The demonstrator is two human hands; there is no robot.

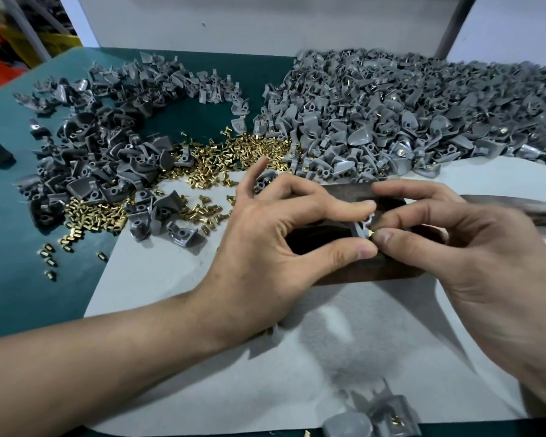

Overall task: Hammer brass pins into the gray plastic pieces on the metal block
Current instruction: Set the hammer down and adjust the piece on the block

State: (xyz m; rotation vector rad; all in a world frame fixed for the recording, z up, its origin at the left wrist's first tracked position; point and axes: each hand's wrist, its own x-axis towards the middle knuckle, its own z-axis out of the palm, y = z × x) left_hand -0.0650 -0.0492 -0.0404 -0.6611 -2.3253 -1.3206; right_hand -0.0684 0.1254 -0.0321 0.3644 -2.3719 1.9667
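A small gray plastic piece is pinched between the thumb and the forefinger of the left hand and is held just above the dark metal block, which is laid on a white felt mat. Whether the piece touches the block cannot be told, since the fingers cover the spot. A brass pin is gripped at the tips of the thumb and forefinger of the right hand and is set against the edge of the piece – only its small gold end is seen. The other fingers of both hands are loosely curled. Behind the right hand a dark, long tool is laid across the mat; what it is cannot be made out. Beyond the block a heap of loose brass pins is spread over the mat's edge and the green table top. To its left a pile of bare gray pieces is scattered, and to its right a larger pile is heaped, with brass seen in some. A few more gray pieces are seen at the near edge.
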